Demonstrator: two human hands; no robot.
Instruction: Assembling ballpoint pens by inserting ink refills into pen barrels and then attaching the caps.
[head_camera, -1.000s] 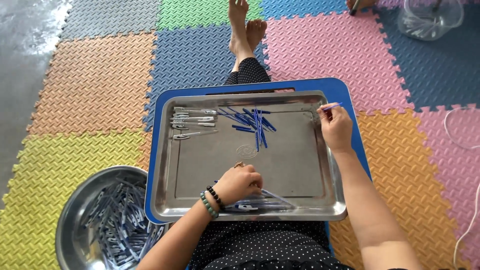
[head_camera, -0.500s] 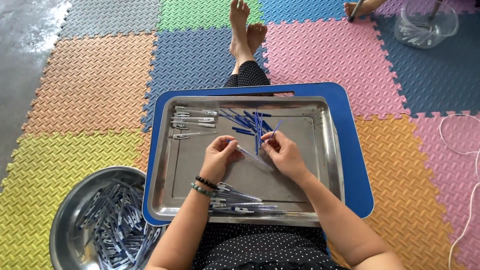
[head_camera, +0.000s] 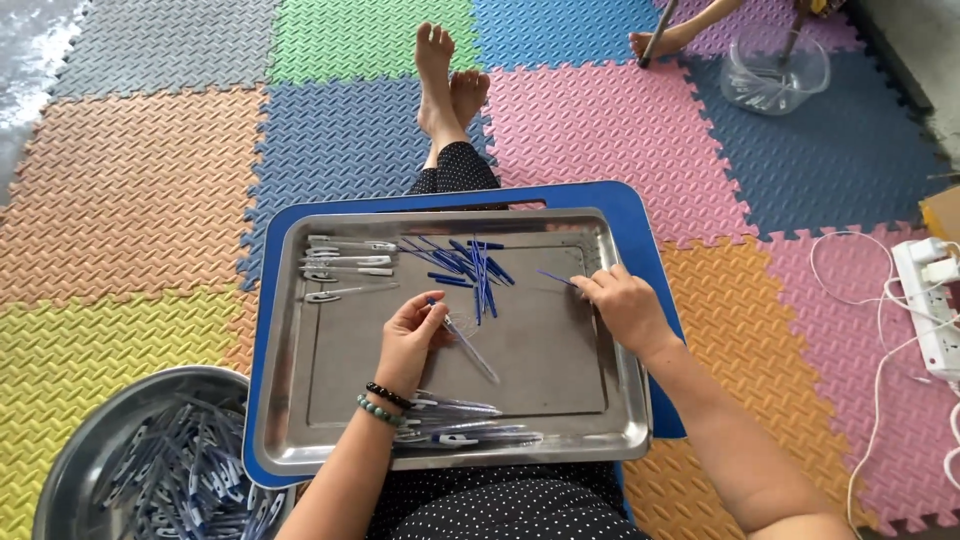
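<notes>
A steel tray (head_camera: 300, 340) rests on a blue lap board (head_camera: 640, 215) over my legs. My left hand (head_camera: 410, 340) holds a clear pen barrel (head_camera: 470, 348) slanting toward the tray's middle. My right hand (head_camera: 625, 305) pinches a thin blue refill (head_camera: 556, 278) near the tray's right side. A loose pile of blue refills (head_camera: 465, 262) lies at the tray's far middle. Clear caps with white clips (head_camera: 345, 268) lie in the far left corner. Assembled pens (head_camera: 465, 425) lie along the near edge.
A round steel bowl (head_camera: 70, 455) with several pens sits on the floor at the near left. A clear plastic tub (head_camera: 775, 75) and another person's foot (head_camera: 660, 42) are at the far right. A white power strip (head_camera: 935, 305) with cables lies at the right. Coloured foam mats cover the floor.
My right hand has gone from the left hand toward the tray's right side with a blue refill. The left hand stays near the middle with the clear barrel.
</notes>
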